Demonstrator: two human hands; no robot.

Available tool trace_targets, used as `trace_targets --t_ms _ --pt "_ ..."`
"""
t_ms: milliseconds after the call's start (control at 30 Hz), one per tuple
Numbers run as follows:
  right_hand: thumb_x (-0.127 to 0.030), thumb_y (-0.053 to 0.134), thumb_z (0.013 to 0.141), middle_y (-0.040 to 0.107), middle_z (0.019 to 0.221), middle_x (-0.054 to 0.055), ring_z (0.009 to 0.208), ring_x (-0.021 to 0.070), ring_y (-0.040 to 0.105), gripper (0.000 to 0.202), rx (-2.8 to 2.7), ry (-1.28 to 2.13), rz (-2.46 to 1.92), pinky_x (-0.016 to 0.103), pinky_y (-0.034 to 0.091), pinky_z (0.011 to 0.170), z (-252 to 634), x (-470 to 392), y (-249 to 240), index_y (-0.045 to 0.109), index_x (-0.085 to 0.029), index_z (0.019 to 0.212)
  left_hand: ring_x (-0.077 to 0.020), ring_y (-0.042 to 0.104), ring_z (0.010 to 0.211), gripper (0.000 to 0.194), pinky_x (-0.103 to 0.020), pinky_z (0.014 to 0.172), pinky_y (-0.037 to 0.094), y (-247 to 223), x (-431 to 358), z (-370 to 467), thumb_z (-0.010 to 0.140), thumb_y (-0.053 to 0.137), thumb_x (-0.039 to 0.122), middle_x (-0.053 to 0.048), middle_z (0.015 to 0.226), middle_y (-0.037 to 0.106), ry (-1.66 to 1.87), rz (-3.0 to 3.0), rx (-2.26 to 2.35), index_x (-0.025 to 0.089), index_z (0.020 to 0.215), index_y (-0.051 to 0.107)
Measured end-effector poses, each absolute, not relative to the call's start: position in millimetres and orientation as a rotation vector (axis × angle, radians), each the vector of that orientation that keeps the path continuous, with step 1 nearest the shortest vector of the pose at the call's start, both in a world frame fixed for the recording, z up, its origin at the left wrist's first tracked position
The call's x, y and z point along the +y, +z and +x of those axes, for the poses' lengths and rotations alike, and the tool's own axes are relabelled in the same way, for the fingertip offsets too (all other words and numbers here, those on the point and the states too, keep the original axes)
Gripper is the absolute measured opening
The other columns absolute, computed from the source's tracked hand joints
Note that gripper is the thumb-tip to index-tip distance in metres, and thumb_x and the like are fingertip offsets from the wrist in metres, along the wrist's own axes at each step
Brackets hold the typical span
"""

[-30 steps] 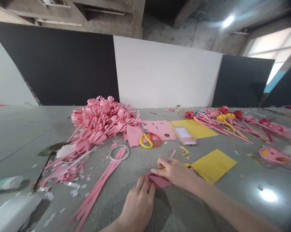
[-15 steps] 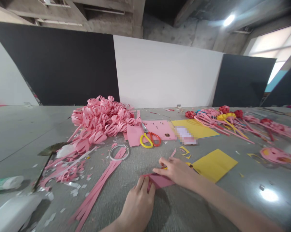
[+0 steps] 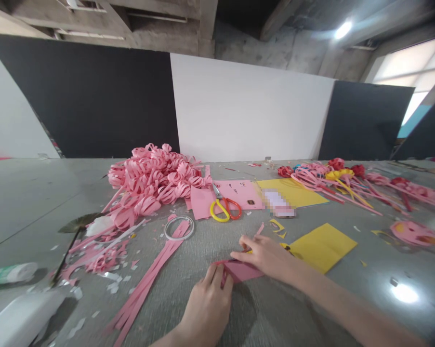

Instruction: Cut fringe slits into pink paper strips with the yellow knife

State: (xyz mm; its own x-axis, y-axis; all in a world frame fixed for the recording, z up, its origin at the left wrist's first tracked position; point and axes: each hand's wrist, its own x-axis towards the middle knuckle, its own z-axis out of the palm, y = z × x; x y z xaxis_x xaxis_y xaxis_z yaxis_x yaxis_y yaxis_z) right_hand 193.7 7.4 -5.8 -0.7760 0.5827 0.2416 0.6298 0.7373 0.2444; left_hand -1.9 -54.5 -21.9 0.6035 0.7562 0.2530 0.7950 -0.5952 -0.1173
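Observation:
A folded piece of pink paper [image 3: 243,271] lies on the grey surface between my hands. My left hand [image 3: 210,301] has its bent fingers closed on the paper's left end. At the upper edge and right part of the same paper is my right hand [image 3: 270,258], its fingers bent and gripping the edge; the thumb is partly hidden. Something red and yellow shows from beneath the right hand, too covered to name. A narrow pink strip tip [image 3: 260,228] sticks out just beyond those fingers. Scissors [image 3: 223,206] with yellow and red handles lie farther off, on pink sheets [image 3: 203,202].
Curled pink paper flowers [image 3: 155,173] are heaped at back left. A roll of tape [image 3: 179,228] rests on pink strips [image 3: 145,284]. Yellow paper [image 3: 323,248] and a blurred-out phone [image 3: 279,203] lie right. A glue bottle [image 3: 11,273] and white scraps [image 3: 112,286] are left.

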Motion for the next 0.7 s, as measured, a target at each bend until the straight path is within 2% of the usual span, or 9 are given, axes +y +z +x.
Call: trace_targets --t_ms 500,700 --pt "-0.016 0.04 0.085 0.051 0.098 0.006 0.071 0.0134 0.049 0.03 -2.812 -0.408 -0.98 0.026 0.036 0.064 195.2 7.5 -2.9 0.051 -0.03 0.109 -0.022 0.052 0.098 0.029 -0.03 0.074 0.051 -18.6 -54.7 -1.2 0.071 0.045 0.001 -0.011 0.105 0.057 -0.243 -2.597 -1.272 0.013 0.095 0.057" --pt "-0.016 0.04 0.085 0.05 0.099 0.006 0.069 0.0132 0.05 0.031 -2.809 -0.455 -0.959 0.026 0.036 0.063 196.3 8.1 -3.9 0.051 -0.03 0.11 -0.0242 0.051 0.101 0.03 -0.033 0.075 0.05 -17.3 -53.9 -1.4 0.071 0.045 0.0 -0.014 0.107 0.056 -0.231 -2.627 -1.274 0.011 0.098 0.056"
